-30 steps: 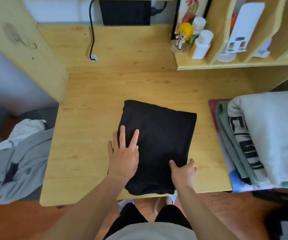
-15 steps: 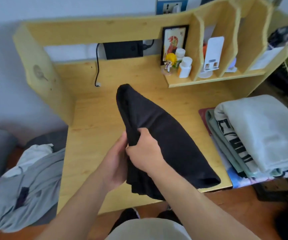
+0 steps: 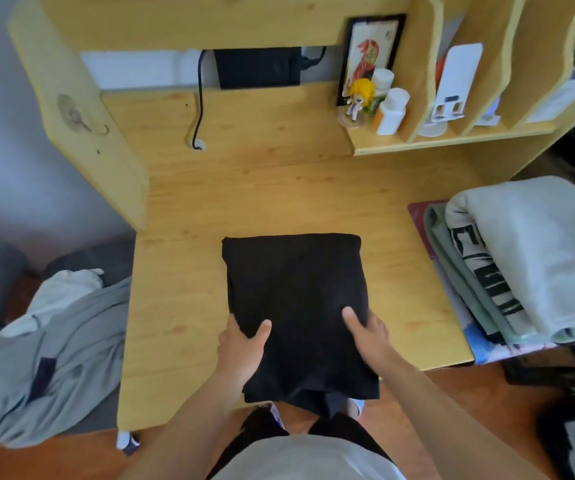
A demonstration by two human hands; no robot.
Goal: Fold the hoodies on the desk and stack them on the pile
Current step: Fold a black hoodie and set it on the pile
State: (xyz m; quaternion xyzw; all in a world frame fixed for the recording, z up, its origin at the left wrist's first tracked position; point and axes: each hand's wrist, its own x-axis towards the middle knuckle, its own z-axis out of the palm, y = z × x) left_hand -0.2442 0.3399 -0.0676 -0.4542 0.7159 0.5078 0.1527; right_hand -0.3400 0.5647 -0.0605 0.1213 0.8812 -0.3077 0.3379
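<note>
hoodie: black hoodie [image 3: 296,299], folded to a rectangle, flat on desk [image 3: 182,306] centre-front; near edge overhangs desk front.
L grip: left hand [image 3: 241,344] grasping hoodie's left edge, thumb on top, fingers under.
R grip: right hand [image 3: 369,336] same on right edge.
progress: fold looks done; stacking left. Pile [image 3: 521,258] at desk's right end, several folded items already.
still to do: loose grey clothes [image 3: 47,358] left of desk, prob. more.
room: bare desk betw. hoodie & pile; shelf [image 3: 452,140] well behind.
</note>
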